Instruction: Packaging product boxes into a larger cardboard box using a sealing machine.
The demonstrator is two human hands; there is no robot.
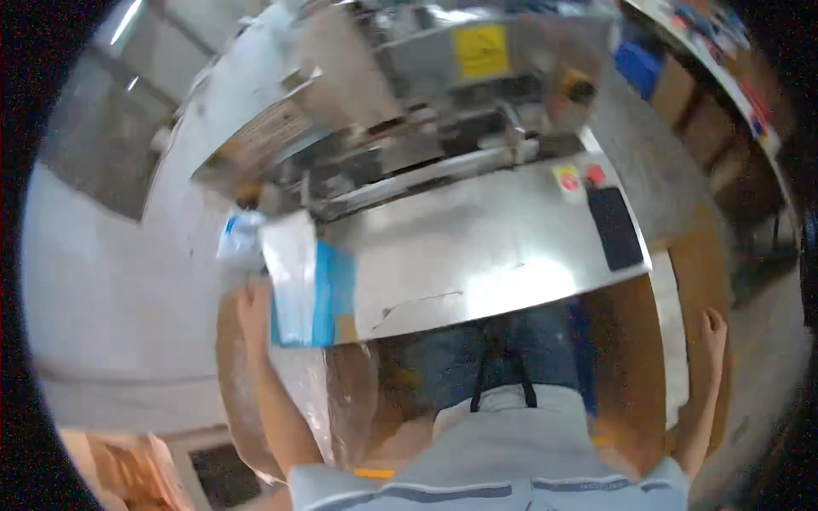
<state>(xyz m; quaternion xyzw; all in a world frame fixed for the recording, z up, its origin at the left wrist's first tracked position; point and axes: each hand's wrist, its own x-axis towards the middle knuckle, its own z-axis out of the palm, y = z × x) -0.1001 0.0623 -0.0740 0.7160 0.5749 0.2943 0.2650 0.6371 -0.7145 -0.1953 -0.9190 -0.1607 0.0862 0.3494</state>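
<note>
Hanging at frame right, right hand [715, 324] looked curled in, empty; left hand [251, 305], frame left, sat beside blue-white packet [295, 281], grip unclear. Packet lay on worktop [409, 247], work apparently unfinished.

At 10 o'clock a bright light tube [126, 21] glows above a flat grey panel [102, 140]. A broad pale surface [111, 298], wall or floor, I cannot tell, fills 9 o'clock. Near 7 o'clock sits a dark rectangle [226, 474], too blurred to name. Grey floor [643, 162] spreads at 2 o'clock, beside a long, cluttered bench [738, 95] with brown boxes [673, 89] below.
</note>
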